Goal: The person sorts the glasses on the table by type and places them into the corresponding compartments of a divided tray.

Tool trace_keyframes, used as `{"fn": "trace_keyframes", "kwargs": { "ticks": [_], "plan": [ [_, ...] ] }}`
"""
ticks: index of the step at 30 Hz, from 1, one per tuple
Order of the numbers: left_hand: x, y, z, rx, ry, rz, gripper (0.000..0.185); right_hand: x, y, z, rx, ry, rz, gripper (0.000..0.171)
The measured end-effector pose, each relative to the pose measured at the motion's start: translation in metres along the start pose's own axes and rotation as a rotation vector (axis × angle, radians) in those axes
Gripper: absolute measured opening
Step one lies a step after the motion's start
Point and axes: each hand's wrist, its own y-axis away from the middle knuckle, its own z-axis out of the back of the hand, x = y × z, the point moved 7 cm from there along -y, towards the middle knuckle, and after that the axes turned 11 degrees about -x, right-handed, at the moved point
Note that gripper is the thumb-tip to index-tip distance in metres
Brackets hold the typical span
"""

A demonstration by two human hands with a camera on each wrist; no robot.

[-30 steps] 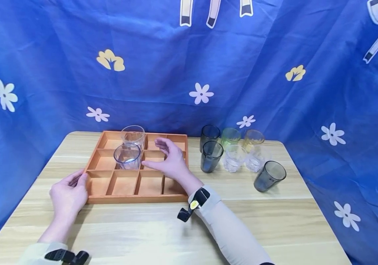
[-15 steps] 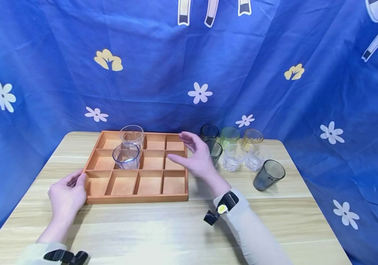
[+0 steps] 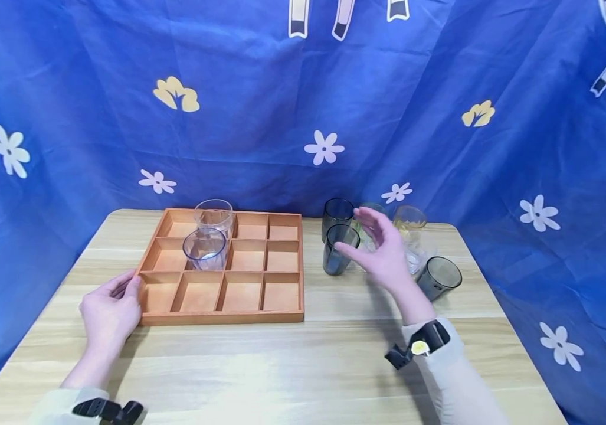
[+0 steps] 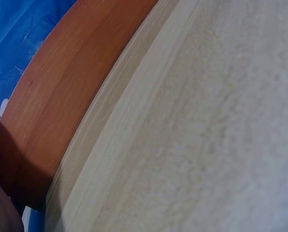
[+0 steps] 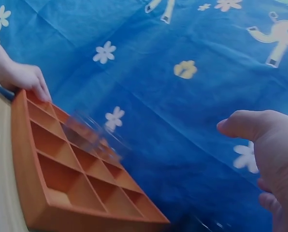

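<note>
My left hand [image 3: 110, 307] grips the left wall of the wooden compartment tray [image 3: 223, 319], its thumb at the rim; the left wrist view has the tray's side wall [image 4: 62, 82] up close. Two cups stand in the tray: a clear one [image 3: 215, 216] at the back and a blue-rimmed one [image 3: 205, 252] in the middle row. My right hand [image 3: 387, 257], thumb and fingers spread and holding nothing, is over the cups right of the tray. Nearest its thumb is a dark grey glass [image 3: 334, 260]. The hand partly hides a green cup [image 3: 374, 211] and clear cups behind it.
Another dark glass [image 3: 337, 213] stands at the back, with a yellow cup [image 3: 410, 217] to its right. A clear faceted cup [image 3: 414, 257] and a third dark glass [image 3: 439, 280] are farther right. Blue cloth [image 3: 260, 118] hangs behind the wood-grain table [image 3: 218, 372].
My right hand has moved right, from above the tray to the group of cups, with its fingers still spread. The left hand has stayed on the tray's left wall.
</note>
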Motion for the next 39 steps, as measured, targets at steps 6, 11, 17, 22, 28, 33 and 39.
{"fn": "trace_keyframes", "kwargs": {
  "ticks": [6,11,17,22,28,33,39],
  "plan": [
    [-0.002,0.000,0.000,0.001,-0.015,-0.010,0.037,0.000,0.001,0.052,-0.071,0.067,0.033,0.077],
    [-0.004,-0.002,0.001,-0.009,-0.003,-0.017,0.036,-0.002,0.000,0.087,-0.129,0.093,0.053,0.075],
    [-0.004,-0.001,0.001,-0.010,0.003,-0.022,0.036,-0.009,0.005,0.122,-0.180,0.216,0.057,0.079],
    [-0.005,0.000,0.001,-0.017,0.006,-0.031,0.035,-0.020,0.012,0.151,-0.222,0.319,0.031,0.083],
    [-0.007,0.001,0.002,-0.019,0.012,-0.036,0.034,-0.036,0.021,0.182,-0.279,0.358,-0.041,0.083],
    [-0.007,0.002,0.002,-0.025,0.015,-0.041,0.034,-0.052,0.031,0.195,-0.303,0.311,-0.109,0.083],
    [-0.007,0.002,0.003,-0.029,0.008,-0.043,0.033,-0.077,0.044,0.198,-0.290,0.187,-0.182,0.085]
  ]
}}
